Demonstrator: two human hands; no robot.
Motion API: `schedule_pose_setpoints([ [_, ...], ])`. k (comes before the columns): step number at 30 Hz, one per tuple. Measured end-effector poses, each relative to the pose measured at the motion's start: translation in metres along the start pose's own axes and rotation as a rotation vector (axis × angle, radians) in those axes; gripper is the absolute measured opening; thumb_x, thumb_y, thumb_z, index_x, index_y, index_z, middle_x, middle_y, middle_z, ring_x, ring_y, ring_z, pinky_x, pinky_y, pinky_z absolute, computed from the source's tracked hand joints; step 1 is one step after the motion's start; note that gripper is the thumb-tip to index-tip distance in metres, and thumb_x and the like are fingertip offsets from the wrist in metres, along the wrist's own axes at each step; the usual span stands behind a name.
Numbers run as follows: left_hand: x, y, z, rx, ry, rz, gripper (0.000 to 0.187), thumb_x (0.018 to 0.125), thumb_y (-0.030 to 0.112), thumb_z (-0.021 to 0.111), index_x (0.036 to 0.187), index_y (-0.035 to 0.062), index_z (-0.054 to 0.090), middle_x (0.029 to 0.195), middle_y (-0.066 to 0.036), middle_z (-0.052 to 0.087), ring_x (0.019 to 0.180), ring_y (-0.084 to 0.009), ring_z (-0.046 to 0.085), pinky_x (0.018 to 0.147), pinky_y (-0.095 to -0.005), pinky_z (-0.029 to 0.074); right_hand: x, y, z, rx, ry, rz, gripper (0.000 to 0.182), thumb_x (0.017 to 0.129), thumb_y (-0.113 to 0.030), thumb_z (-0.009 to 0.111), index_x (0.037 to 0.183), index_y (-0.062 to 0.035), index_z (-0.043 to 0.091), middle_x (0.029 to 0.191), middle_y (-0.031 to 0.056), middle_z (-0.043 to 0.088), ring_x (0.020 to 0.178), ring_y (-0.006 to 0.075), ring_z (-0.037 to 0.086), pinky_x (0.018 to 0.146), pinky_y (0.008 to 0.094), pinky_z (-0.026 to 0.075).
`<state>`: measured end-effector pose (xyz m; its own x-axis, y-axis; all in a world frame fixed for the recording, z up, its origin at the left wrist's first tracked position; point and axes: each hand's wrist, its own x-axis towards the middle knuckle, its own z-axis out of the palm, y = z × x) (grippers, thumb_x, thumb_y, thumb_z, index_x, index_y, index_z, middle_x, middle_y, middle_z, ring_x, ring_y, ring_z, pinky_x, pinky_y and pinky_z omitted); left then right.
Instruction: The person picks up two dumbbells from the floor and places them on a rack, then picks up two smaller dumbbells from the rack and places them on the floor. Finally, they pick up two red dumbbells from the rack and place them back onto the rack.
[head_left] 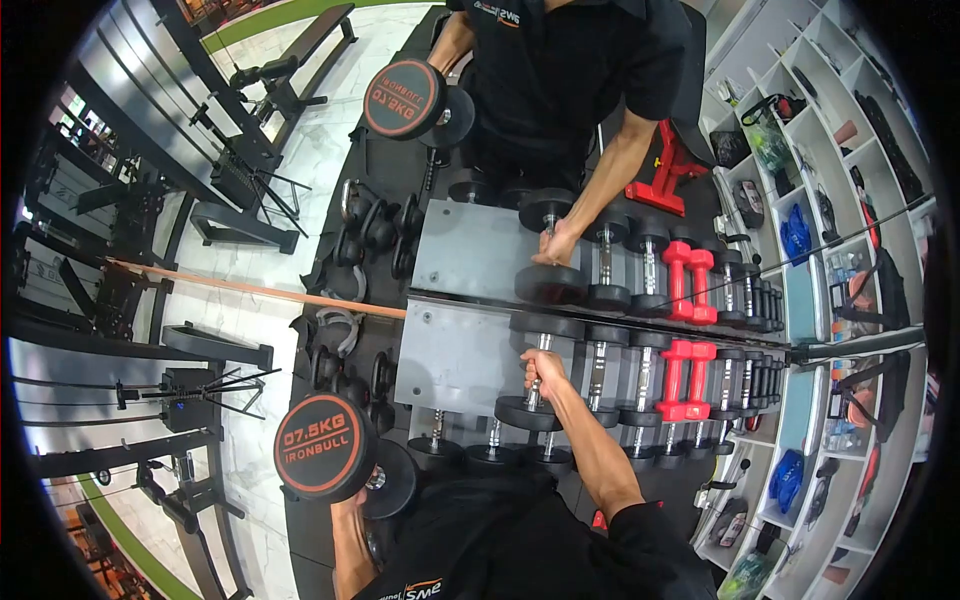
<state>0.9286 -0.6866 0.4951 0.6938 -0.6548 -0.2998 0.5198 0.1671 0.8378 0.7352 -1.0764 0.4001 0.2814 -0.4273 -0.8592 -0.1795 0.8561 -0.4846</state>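
Observation:
A round black dumbbell (pixel 325 447) with an orange ring and the marking 07.5KG IRONBULL is at the lower left. Behind its heads my left hand (pixel 352 505) is wrapped round the handle, its fingers mostly hidden. My right hand (pixel 542 372) is closed round the chrome handle of another black dumbbell (pixel 527 412), at the left end of the row on the grey rack shelf (pixel 455 360). Right of it stand more chrome-handled dumbbells (pixel 597 375) and red dumbbells (pixel 684 380).
A wall mirror behind the rack reflects the person and dumbbells. Kettlebells (pixel 352 385) stand left of the rack, with a grey handle attachment (pixel 340 330) near them. Gym machines (pixel 190 385) fill the left side; white shelves (pixel 835 440) with bags line the right. More dumbbells (pixel 493 445) lie on a lower tier.

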Motion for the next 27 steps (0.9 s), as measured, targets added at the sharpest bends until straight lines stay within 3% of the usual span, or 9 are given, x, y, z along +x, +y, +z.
schedule_pose_setpoints([
  [10,0.047,-0.022,0.018,-0.078,-0.246,-0.233,0.011,0.094,0.012,0.060,0.103,0.0047,0.059,0.073,-0.002,0.051,0.061,-0.0127,0.046,0.064,-0.0296,0.044,0.013,-0.002,0.002,-0.011,0.026,0.048,0.027,0.080,-0.009,0.060,0.062,-0.0159,0.040,0.049,-0.0037,0.034,0.037,0.0104,0.032,0.037,0.0325,0.031],
  [14,0.073,-0.026,0.048,-0.030,-0.178,-0.472,0.016,0.101,0.020,0.050,0.090,0.0087,0.054,0.063,0.000,0.043,0.055,-0.0118,0.040,0.059,-0.0288,0.040,0.010,-0.003,0.005,-0.027,0.068,0.017,0.026,0.079,-0.008,0.059,0.060,-0.0133,0.042,0.049,-0.0018,0.036,0.036,0.0119,0.034,0.037,0.0333,0.032],
  [15,0.081,-0.030,0.059,0.048,-0.161,-0.469,0.024,0.102,0.023,0.049,0.082,0.0100,0.051,0.058,0.000,0.040,0.050,-0.0121,0.037,0.055,-0.0280,0.037,0.008,-0.006,0.006,-0.029,0.081,0.006,0.025,0.079,-0.008,0.059,0.060,-0.0122,0.043,0.049,-0.0009,0.037,0.036,0.0125,0.034,0.036,0.0337,0.032],
  [16,0.087,-0.028,0.076,0.084,-0.038,-0.558,0.038,0.098,0.024,0.054,0.064,0.0114,0.042,0.055,-0.001,0.038,0.046,-0.0132,0.037,0.052,-0.0291,0.038,0.007,-0.004,0.005,-0.030,0.098,-0.002,0.024,0.079,-0.008,0.059,0.060,-0.0111,0.044,0.049,-0.0001,0.037,0.036,0.0130,0.035,0.036,0.0342,0.033],
  [18,0.102,-0.040,0.081,0.175,-0.124,-0.553,0.037,0.093,0.019,0.059,0.062,0.0126,0.040,0.051,0.000,0.036,0.044,-0.0138,0.038,0.050,-0.0303,0.038,0.013,-0.002,0.003,-0.052,0.107,-0.048,0.024,0.079,-0.008,0.058,0.059,-0.0092,0.045,0.049,0.0016,0.039,0.036,0.0144,0.036,0.036,0.0352,0.033],
  [20,0.115,-0.045,0.096,0.183,-0.100,-0.669,0.036,0.088,0.013,0.062,0.060,0.0130,0.039,0.048,-0.001,0.035,0.042,-0.0146,0.038,0.048,-0.0312,0.038,0.016,0.001,0.003,-0.065,0.120,-0.066,0.021,0.079,-0.008,0.058,0.060,-0.0066,0.048,0.049,0.0033,0.041,0.036,0.0155,0.038,0.036,0.0362,0.034],
  [27,0.160,-0.071,0.134,0.321,-0.147,-0.805,0.030,0.085,0.011,0.059,0.061,0.0118,0.041,0.050,-0.001,0.037,0.041,-0.0151,0.037,0.046,-0.0335,0.037,0.006,-0.006,0.005,-0.047,0.184,-0.038,0.020,0.079,-0.011,0.058,0.062,-0.0007,0.056,0.048,0.0064,0.046,0.036,0.0179,0.043,0.035,0.0380,0.035],
])
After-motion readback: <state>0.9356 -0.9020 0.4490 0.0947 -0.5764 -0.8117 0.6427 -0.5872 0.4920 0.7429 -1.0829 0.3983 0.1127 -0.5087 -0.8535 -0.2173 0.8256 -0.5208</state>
